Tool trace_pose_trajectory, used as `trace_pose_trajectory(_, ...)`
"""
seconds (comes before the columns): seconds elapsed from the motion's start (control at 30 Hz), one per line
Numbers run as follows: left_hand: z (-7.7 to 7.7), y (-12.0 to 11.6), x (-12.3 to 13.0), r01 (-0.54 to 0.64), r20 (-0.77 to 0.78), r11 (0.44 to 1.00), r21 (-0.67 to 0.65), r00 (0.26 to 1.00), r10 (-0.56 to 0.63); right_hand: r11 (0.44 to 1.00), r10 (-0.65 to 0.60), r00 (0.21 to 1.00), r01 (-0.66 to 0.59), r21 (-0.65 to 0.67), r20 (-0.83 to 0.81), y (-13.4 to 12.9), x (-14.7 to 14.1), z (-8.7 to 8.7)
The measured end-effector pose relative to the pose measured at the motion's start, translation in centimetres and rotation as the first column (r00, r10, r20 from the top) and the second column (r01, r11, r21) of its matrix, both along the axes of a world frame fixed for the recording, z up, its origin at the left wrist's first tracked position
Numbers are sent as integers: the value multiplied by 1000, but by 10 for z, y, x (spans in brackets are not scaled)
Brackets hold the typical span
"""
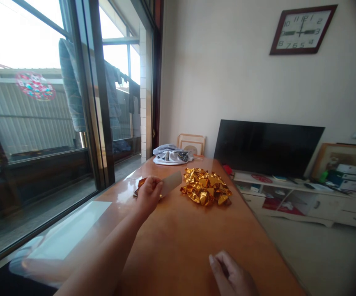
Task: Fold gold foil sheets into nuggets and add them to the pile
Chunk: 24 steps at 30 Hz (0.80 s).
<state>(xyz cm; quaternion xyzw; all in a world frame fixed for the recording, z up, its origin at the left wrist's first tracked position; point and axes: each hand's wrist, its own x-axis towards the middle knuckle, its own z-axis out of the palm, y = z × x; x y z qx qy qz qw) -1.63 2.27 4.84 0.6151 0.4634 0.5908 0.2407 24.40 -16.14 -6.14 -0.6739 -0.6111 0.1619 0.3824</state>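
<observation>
My left hand (149, 190) reaches out over the table with its fingers closed in a pinch. A small pale sheet of paper (172, 183) sticks out to the right from between thumb and fingers. Partly hidden behind this hand lies a stack of gold-brown sheets (141, 183). To the right of the paper rests a heap of folded shiny gold foil pieces (206, 187). Near the front edge of the view, my right hand (233, 274) is loosely curled above the table, and nothing shows in it.
The glossy brown table (171, 242) stretches away from me. A bundle of grey cloth (172, 155) and a picture frame (193, 142) are at its far end. Glass doors (94, 94) run along the left. To the right stands a low white cabinet (327, 205) under a television (267, 146).
</observation>
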Motion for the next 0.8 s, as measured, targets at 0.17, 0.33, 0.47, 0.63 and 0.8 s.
trace_pose_trajectory(0.17,13,-36,26,330,255,940,-84,919,-300,994,-31,981,51,96,-191,-4,5,3)
trace_pose_trajectory(0.33,2,-68,50,587,432,780,-219,775,-462,978,-6,953,69,199,-302,-12,-4,11)
trace_pose_trajectory(0.47,-16,-76,62,583,429,754,-303,790,-438,989,125,872,-69,133,-473,-13,-8,13)
trace_pose_trajectory(0.63,-35,-73,66,515,335,779,-357,849,-408,993,84,864,-33,109,-496,-13,-6,15)
trace_pose_trajectory(0.8,-47,-70,69,469,247,808,-358,881,-402,987,145,870,-91,135,-471,-13,-6,25)
